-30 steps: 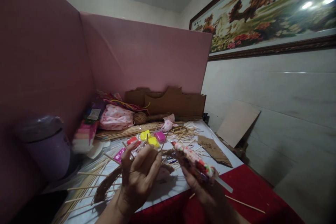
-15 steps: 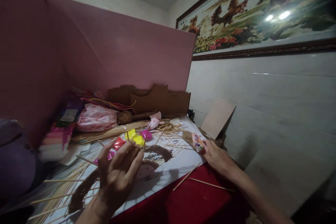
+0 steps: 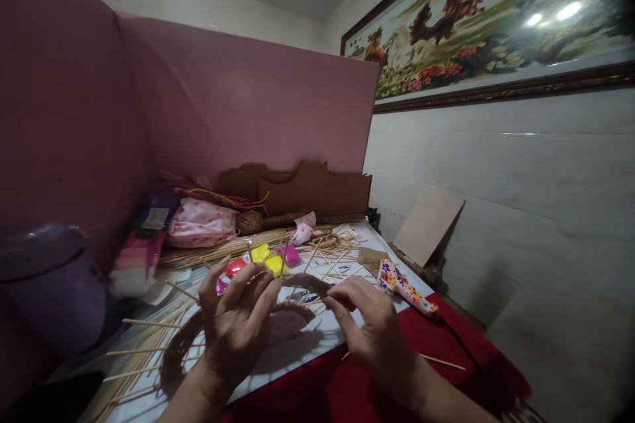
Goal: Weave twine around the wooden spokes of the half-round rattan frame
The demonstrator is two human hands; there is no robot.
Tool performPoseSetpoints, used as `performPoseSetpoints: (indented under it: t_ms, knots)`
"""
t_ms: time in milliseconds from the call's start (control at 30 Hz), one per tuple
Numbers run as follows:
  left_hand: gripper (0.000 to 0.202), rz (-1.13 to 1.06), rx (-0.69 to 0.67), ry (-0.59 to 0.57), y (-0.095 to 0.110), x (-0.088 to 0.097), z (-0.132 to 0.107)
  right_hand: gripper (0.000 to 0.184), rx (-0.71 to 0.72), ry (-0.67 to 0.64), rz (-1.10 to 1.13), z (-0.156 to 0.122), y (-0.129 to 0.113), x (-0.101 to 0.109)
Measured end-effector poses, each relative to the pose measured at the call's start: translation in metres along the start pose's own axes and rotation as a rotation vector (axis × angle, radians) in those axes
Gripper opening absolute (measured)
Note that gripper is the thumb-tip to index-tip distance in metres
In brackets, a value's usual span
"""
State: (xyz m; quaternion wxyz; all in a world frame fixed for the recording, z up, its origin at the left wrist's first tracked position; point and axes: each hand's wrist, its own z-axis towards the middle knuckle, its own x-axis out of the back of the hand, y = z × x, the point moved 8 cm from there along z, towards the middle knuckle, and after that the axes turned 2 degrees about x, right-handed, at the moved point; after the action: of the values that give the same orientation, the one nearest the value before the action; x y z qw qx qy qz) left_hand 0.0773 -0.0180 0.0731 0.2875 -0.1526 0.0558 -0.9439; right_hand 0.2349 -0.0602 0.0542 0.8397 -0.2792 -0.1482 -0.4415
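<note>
A brown, rough-surfaced ring with thin wooden sticks poking out all round is raised above the white table top. My left hand is closed over its near middle, fingers curled; exactly what the fingertips press is hidden. My right hand is at the ring's right side, thumb and forefinger pinched at its edge. Just beyond my right hand a flower-patterned glue gun lies on the table with its dark cord trailing right.
Small bright clay packets lie behind the ring. Loose sticks, a twine ball, a pink dotted bag and cardboard are farther back. A lidded purple bin stands left; red cloth covers the front right.
My right hand has let go of the glue gun, leaving it on the table, and has moved left to the ring's edge. My left hand stays at the ring.
</note>
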Motion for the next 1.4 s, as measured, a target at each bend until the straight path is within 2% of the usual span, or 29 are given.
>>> performPoseSetpoints:
  t_ms: [100,267,400,533,700,1067,1400]
  knots:
    - [0.024,-0.009,0.000,0.007,0.001,0.002,0.000,0.011,0.041,0.044,0.018,0.012,-0.017,-0.013]
    - [0.023,0.008,0.000,0.003,0.004,0.002,0.000,0.020,0.025,0.060,0.078,0.050,-0.030,-0.013]
    - [0.024,0.012,-0.017,-0.012,0.006,0.003,0.000,0.024,0.001,-0.046,0.065,0.080,-0.036,-0.015]
    - [0.026,0.020,-0.023,-0.015,0.006,0.002,0.000,0.009,0.003,-0.162,0.051,0.096,-0.035,-0.025]
    - [0.021,0.015,-0.017,-0.020,0.006,0.002,0.001,0.010,0.001,-0.169,0.098,0.096,-0.031,-0.027]
    - [0.029,-0.051,0.053,-0.014,0.000,-0.001,-0.002,0.009,0.055,-0.185,0.112,0.093,-0.037,-0.026]
    - [0.026,-0.094,0.129,0.001,-0.004,0.000,0.007,0.008,0.057,-0.196,0.062,0.093,-0.037,-0.026]
